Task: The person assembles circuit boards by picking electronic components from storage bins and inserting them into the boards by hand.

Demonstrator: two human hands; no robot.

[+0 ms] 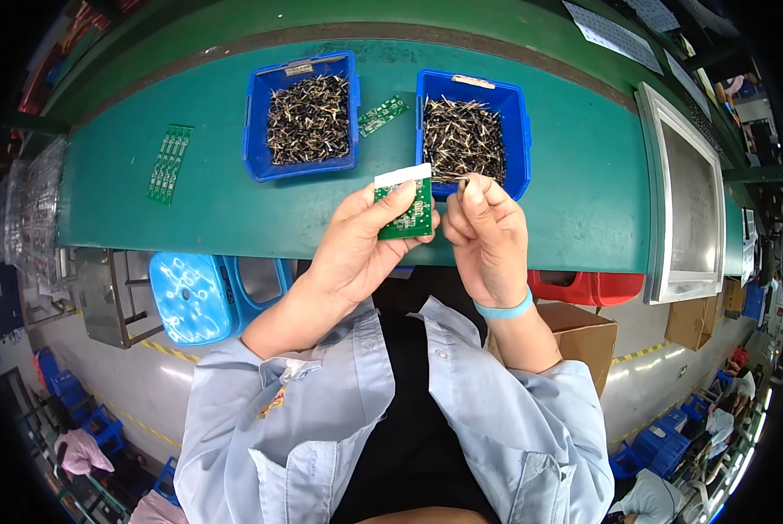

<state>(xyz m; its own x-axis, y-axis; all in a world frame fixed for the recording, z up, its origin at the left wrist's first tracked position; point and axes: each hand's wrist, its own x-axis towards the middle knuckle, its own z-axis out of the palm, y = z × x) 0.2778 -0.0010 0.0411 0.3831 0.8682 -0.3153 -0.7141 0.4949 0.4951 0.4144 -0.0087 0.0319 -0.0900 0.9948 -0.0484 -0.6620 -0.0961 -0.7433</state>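
In the head view, my landmark is the right-hand blue bin (527, 144), heaped with black leaded components (464, 140). My left hand (349, 244) is clamped on a green printed circuit board (416, 214), the thumb pressed on its face; this board is just by the bin's near left corner, with a white strip (402, 175) along its far edge. My right hand (492, 229), a light-blue wristband (505, 312) below it, is at the bin's near edge, thumb and fingertip pinched together on a small dark part (463, 182), mostly hidden, so I cannot tell its exact kind. Just left of the bin, a green circuit-board panel (382, 115) lies slanted on the green tabletop (217, 218). Beyond that, farther left of the bin, is a second blue bin (300, 172) filled with similar parts, and well left of the bin lies another green panel strip (170, 164). Well to the right of the bin rests a metal-framed screen (690, 201). Nearer me than the bin, past the table edge, are a red stool (583, 290) and a cardboard box (583, 336)
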